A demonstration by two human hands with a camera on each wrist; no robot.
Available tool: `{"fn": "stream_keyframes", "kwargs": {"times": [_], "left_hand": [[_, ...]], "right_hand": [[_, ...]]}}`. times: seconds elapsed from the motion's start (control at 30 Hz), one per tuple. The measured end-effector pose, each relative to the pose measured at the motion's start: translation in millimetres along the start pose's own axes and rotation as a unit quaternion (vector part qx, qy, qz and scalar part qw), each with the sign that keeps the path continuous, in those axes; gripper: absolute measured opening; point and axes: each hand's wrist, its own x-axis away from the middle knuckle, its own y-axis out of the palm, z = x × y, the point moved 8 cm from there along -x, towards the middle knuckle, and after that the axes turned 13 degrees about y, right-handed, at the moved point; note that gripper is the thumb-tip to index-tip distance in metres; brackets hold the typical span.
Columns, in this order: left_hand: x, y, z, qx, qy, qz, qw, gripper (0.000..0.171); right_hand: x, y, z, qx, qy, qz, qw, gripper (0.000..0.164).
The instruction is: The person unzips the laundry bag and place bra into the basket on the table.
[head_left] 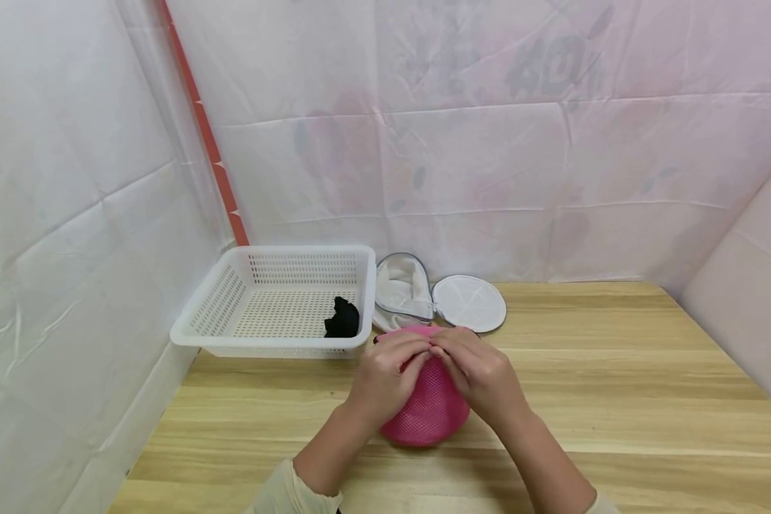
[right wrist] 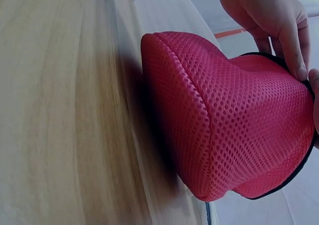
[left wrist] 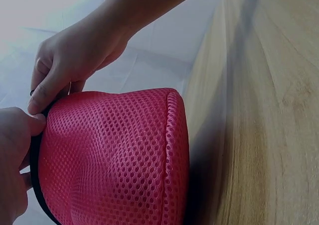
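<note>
A pink mesh laundry bag point(head_left: 427, 417) with a black-trimmed rim stands in front of me, its rounded bottom towards the table. Whether that bottom touches the wood is hard to tell. My left hand point(head_left: 380, 378) pinches the near side of the rim between thumb and fingers. Right beside it, my right hand point(head_left: 488, 375) pinches the same edge, the thumbs almost meeting. In the left wrist view, the mesh side of the bag point(left wrist: 114, 150) bulges out below both hands. From the right wrist, the bag's seam point(right wrist: 199, 95) and black rim show. The bag's inside is hidden.
A white perforated basket point(head_left: 193, 335) stands at the back left, with a black cloth item point(head_left: 343, 320) in its right corner. Between basket and wall sheet lies an unzipped white mesh bag point(head_left: 405, 282), with its round white lid point(head_left: 470, 303) to the right. The wooden table point(head_left: 617, 385) extends rightward.
</note>
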Motion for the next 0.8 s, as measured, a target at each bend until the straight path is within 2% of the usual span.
{"fn": "stream_keyframes", "kwargs": {"times": [0.43, 0.8], "left_hand": [[5.0, -5.4, -13.1, 0.019, -0.047, -0.002, 0.9987, 0.01], [4.9, -9.1, -17.7, 0.025, -0.058, 0.016, 0.9979, 0.011]], "right_hand": [[-1, -12, 18, 0.028, 0.025, 0.013, 0.999, 0.03], [-4, -17, 16, 0.028, 0.029, 0.028, 0.999, 0.032]]}}
